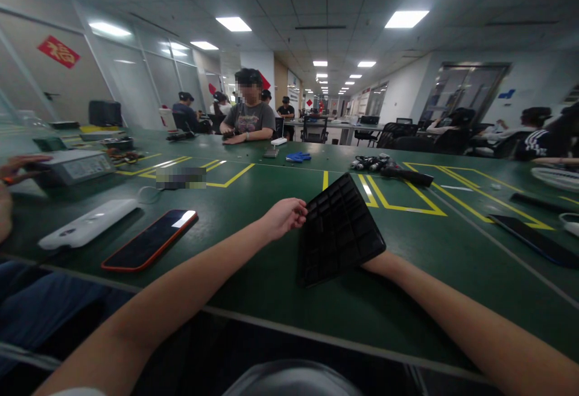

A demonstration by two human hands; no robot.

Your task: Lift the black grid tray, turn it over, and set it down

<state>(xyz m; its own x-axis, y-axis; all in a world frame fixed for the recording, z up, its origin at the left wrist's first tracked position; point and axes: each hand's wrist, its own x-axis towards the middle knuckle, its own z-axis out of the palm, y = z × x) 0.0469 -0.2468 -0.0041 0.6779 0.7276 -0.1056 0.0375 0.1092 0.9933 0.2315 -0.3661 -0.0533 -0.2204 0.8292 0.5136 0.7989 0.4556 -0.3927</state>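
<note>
A black tray [339, 230] divided into several small square compartments is held up, tilted, above the green table. My left hand [286, 218] has its fingers curled closed at the tray's left corner, touching that edge. From the right, my right hand [376, 262] reaches behind the tray and supports it; its fingers are hidden by the tray. The compartments look dark, and I cannot make out anything in them.
On the green table [253, 281] lie an orange-cased phone [151, 239], a white elongated device [90, 224], blue gloves [297, 157] and a bundle of cables [373, 163]. A grey box [76, 167] is at left by another person's hand [22, 167]. Someone works opposite [251, 113].
</note>
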